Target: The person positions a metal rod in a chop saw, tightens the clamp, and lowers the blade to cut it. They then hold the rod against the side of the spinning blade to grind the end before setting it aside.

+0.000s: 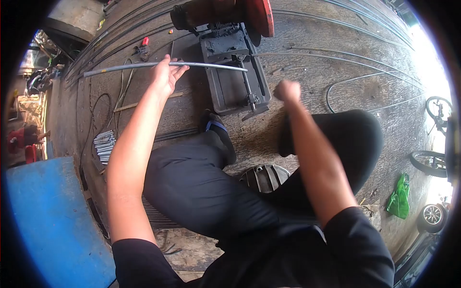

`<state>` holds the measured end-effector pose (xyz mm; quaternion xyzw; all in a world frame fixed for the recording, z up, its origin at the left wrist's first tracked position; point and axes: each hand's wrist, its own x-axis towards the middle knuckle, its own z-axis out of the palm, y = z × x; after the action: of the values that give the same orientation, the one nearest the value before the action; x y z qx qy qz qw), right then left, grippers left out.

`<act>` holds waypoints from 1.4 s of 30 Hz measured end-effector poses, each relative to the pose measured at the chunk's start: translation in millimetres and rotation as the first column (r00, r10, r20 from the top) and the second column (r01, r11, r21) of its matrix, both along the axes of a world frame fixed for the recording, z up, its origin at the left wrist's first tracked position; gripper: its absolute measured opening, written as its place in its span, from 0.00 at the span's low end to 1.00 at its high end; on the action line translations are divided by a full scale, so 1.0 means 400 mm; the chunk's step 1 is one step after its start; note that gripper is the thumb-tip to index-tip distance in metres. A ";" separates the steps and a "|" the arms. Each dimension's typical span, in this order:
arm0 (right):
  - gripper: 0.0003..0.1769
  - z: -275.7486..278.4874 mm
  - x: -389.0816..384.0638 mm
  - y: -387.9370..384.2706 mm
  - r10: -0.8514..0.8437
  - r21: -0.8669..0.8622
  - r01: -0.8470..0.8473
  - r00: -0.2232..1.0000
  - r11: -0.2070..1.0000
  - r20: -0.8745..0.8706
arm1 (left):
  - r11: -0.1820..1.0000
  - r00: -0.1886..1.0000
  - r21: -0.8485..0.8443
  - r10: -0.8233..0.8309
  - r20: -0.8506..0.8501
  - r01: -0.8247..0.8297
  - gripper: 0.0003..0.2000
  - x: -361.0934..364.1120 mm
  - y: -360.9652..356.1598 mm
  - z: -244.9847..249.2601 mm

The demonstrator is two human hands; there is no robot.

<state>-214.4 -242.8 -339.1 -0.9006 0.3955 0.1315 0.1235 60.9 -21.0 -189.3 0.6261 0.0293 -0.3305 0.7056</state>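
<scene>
A long grey metal rod (211,65) lies across my left hand (165,77), held between the thumb and the partly stretched fingers. Its right end reaches over the base of a cut-off saw (223,14), above the screw of the saw's vise (247,86). My right hand (288,91) is closed in a fist to the right of the saw base, apart from it and slightly blurred. Whether anything is inside that fist is hidden. The vise's crank handle (254,113) sticks out at the near end of the base.
Long thin rods (345,26) run over the floor behind and beside the saw. A pile of short cut rods (104,146) lies at left, near a blue panel (48,206). A ribbed round metal piece (265,177) sits between my legs. A green bag (399,197) is at right.
</scene>
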 end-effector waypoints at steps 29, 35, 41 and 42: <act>0.11 -0.311 0.063 -0.648 0.337 -0.110 -0.328 0.938 0.938 0.076 | 0.961 0.945 -0.003 0.271 -0.185 -0.276 0.17 0.126 -0.093 -0.301; 0.08 -0.294 0.103 -0.579 0.453 -0.169 -0.430 0.882 0.887 0.129 | 0.968 0.957 -0.009 0.245 -0.157 -0.250 0.14 0.140 -0.055 -0.276; 0.15 -0.284 0.231 -0.442 0.432 0.019 -0.450 0.868 0.893 0.246 | 0.954 0.941 -0.029 0.287 -0.180 -0.297 0.11 0.147 0.007 -0.259; 0.18 -0.368 0.239 -0.441 0.250 0.084 -0.329 0.838 0.941 0.485 | 0.949 0.932 -0.041 0.297 -0.207 -0.312 0.12 0.151 0.016 -0.271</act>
<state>-118.8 -419.3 -486.2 -0.9416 0.2007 -0.0401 0.2673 121.2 -14.8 -297.6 0.5517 0.1838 -0.2787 0.7643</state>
